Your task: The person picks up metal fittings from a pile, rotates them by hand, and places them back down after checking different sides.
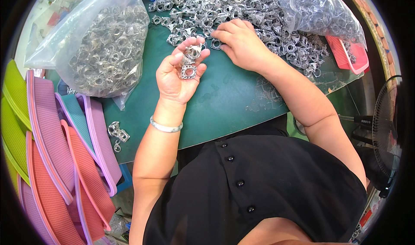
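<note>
Palm up, my left hand (178, 78) holds several silvery metal ring pieces. One with a square top (188, 72) lies across the lower fingers, and another ring piece (193, 51) sits nearer the fingertips. My right hand (244, 46) rests palm down at the near edge of a large heap of ring pieces (225, 7). Its fingers are apart and slightly bent, with the tips beside a loose ring piece (215, 44). Whether the fingertips touch that ring I cannot tell. Both hands are over the green tabletop (225, 98).
A clear plastic bag (103, 46) full of ring pieces stands at the left; another bag (322, 11) lies at the far right above a pink basket (346, 57). Stacked coloured baskets (52, 132) crowd the left side. A few ring pieces (117, 131) lie near them. A fan (384, 119) stands right.
</note>
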`<state>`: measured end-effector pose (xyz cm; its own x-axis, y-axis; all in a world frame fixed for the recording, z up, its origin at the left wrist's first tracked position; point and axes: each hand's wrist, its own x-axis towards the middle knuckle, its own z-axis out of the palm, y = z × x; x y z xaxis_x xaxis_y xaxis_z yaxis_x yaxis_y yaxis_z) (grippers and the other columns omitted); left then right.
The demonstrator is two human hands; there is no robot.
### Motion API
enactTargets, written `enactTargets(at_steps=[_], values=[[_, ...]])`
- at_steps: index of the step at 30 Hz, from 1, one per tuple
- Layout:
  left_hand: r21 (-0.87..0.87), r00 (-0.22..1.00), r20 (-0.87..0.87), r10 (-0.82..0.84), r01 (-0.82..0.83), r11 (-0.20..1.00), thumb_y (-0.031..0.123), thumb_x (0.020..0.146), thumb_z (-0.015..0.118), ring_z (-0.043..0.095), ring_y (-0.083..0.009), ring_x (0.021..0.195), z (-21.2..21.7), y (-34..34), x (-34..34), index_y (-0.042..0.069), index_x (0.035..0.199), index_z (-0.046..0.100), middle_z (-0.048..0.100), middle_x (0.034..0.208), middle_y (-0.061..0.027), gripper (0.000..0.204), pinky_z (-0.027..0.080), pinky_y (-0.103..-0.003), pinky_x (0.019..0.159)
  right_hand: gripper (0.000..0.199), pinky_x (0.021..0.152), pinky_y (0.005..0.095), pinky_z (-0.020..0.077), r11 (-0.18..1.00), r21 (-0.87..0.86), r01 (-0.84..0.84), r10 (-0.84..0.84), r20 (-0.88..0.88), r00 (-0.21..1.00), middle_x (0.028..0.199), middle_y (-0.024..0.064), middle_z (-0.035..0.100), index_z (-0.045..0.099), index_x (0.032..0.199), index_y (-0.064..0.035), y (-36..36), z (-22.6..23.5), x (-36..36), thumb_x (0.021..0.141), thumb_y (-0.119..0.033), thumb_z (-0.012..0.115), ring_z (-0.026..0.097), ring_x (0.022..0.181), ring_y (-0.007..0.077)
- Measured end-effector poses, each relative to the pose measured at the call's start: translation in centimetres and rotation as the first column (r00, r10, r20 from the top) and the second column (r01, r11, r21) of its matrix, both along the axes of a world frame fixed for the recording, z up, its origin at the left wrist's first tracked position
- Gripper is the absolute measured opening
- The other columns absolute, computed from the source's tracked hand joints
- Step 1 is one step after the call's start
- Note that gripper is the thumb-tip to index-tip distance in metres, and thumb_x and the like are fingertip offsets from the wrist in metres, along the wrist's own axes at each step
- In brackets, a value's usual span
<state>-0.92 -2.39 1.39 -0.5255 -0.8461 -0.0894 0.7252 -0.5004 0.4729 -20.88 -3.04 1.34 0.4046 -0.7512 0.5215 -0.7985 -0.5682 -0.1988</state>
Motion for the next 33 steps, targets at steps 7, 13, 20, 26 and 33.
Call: enactTargets(at_steps=[7,13,20,26,33], values=[[-0.014,0.998,0.058,0.04,-0.039,0.999,0.017,0.083,0.05,0.058,-0.0268,0.094,-0.6,0.0,0.0,0.001,0.107,0.054,0.059,0.097,-0.01,0.029,0.053,-0.035,0.069,0.017,0.085,0.0383,0.0323,0.995,0.098,0.016,-0.007,-0.09,0.996,0.083,0.0026,0.059,0.059,0.087,-0.0102,0.1,0.4,0.0,0.07,-0.01,0.061,0.051,0.09,0.0221],[-0.051,0.955,0.29,0.067,-0.055,0.997,0.013,0.083,0.055,0.06,-0.0182,0.085,-0.4,0.3,-0.4,0.003,0.102,0.056,0.059,0.091,-0.0052,0.022,0.051,-0.026,0.059,0.011,0.082,0.0368,0.0351,0.988,0.136,-0.07,0.038,0.225,0.974,0.073,0.0033,0.058,0.059,0.08,-0.0101,-0.1,0.6,-0.5,0.07,-0.007,0.063,0.054,0.08,0.0205],[-0.103,0.83,0.557,0.027,0.037,0.994,0.022,0.085,0.057,0.059,-0.0157,0.079,0.3,1.2,-1.4,0.003,0.102,0.055,0.059,0.087,-0.0033,0.026,0.045,-0.022,0.052,0.009,0.062,0.0255,0.047,0.932,0.199,-0.305,0.099,0.667,0.738,0.076,0.0055,0.06,0.059,0.079,-0.0033,0.8,1.4,0.6,0.072,0.0,0.063,0.06,0.072,0.0164],[-0.212,0.797,0.596,0.099,0.038,0.976,0.019,0.083,0.06,0.058,-0.0111,0.079,-0.2,1.2,-1.6,0.004,0.102,0.056,0.06,0.088,-0.0014,0.024,0.045,-0.02,0.053,0.012,0.069,0.0252,0.0467,0.901,0.06,-0.431,0.304,0.621,0.723,0.083,0.0063,0.061,0.057,0.08,-0.0025,0.9,1.8,0.8,0.071,0.004,0.061,0.059,0.078,0.0154],[-0.553,0.65,0.624,0.435,-0.027,0.833,0.006,0.077,0.064,0.052,-0.0069,0.077,0.1,1.3,-1.8,0.006,0.104,0.058,0.055,0.094,-0.0014,0.028,0.045,-0.019,0.056,0.018,0.072,0.0245,0.0455,0.845,0.047,-0.533,0.322,0.751,0.576,0.087,0.0056,0.057,0.055,0.088,-0.0015,0.9,1.4,0.8,0.072,0.005,0.061,0.055,0.082,0.0127]])
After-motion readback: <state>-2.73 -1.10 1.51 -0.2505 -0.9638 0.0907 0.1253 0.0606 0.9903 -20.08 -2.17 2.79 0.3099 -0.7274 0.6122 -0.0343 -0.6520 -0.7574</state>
